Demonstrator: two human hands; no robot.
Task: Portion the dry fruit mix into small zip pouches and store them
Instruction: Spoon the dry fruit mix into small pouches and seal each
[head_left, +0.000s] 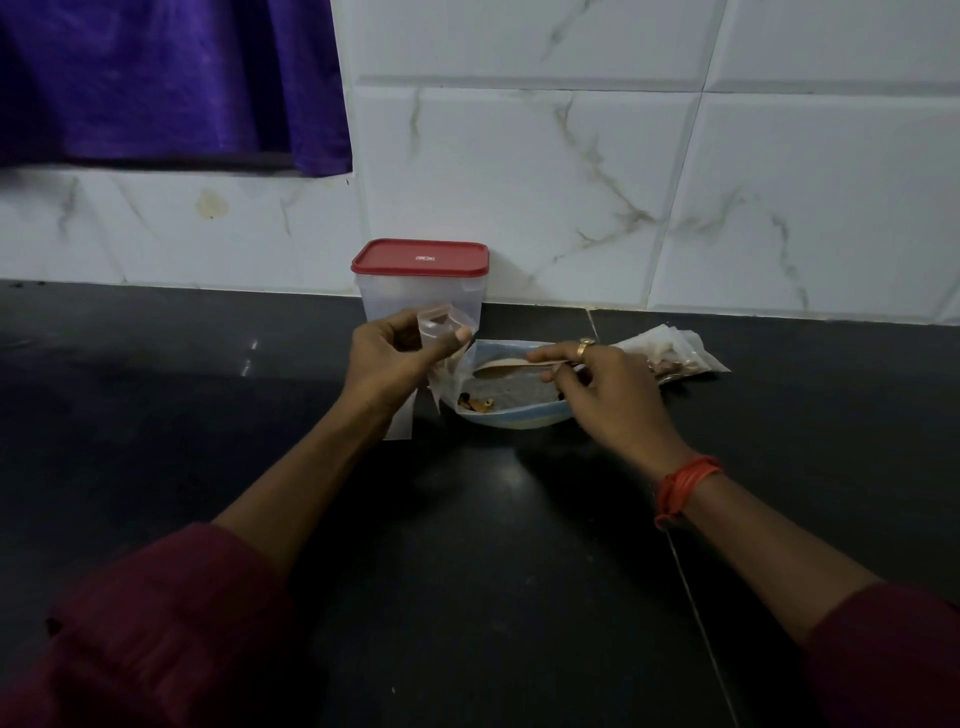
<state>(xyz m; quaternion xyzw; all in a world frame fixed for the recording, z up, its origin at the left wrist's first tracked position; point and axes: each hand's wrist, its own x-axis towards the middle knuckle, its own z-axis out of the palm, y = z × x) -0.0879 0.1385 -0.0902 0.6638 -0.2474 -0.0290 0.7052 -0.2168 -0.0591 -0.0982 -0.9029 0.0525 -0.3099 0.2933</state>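
Fingers (400, 325) of my left hand (387, 361) are pinching a clear pouch (441, 325) just left of the bowl (514, 418). My right hand (608, 389) is gripping a spoon (498, 370) over the bowl, where a little mix (475, 401) is lying. Filled pouches (675, 353) are resting just right of it.

Cloth (166, 83) cut off by top and left edges. Lid (420, 257) label too small to read. Lower front of tub (421, 291) hidden behind left hand (387, 358) and pouch (441, 327). Right hand (608, 389) covers right side of bowl (511, 415) and handle of spoon (498, 370). Stacked pouches (675, 353) sit partly behind it; count unclear. Bits (475, 402) in bowl too small to identify. Sleeves (156, 623) cut off at bottom edge.
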